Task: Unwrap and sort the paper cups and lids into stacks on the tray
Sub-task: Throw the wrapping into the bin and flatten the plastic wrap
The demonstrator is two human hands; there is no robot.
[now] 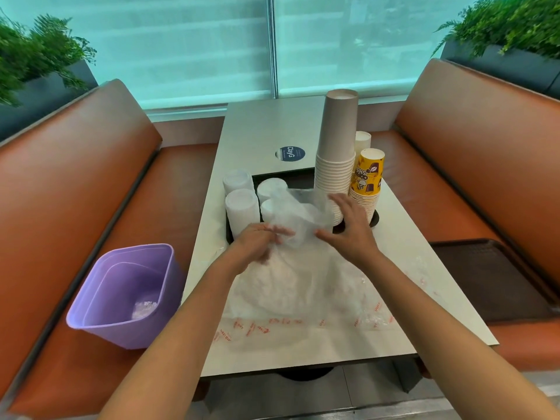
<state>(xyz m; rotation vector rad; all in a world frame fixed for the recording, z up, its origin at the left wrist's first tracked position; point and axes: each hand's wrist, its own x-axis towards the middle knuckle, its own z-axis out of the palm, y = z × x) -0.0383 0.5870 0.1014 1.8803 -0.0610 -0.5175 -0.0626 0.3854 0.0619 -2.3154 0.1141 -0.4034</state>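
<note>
A black tray (pixel 291 176) on the table holds several stacks of white lids (pixel 241 207) at its left and a tall stack of brown paper cups (pixel 335 153) at its right. A shorter yellow printed cup stack (pixel 366 181) and a white cup stack (pixel 362 140) stand beside the brown one. A clear plastic wrapper (pixel 295 216) covers the front lid stack. My left hand (pixel 257 242) pinches the wrapper at its near end. My right hand (pixel 350 224) is spread with straight fingers against the wrapper's right side, just in front of the brown cups.
Loose clear plastic bags with red print (pixel 303 301) cover the near half of the table. A purple bin (pixel 127 294) with crumpled plastic inside sits on the left bench. A second dark tray (pixel 485 277) lies on the right bench.
</note>
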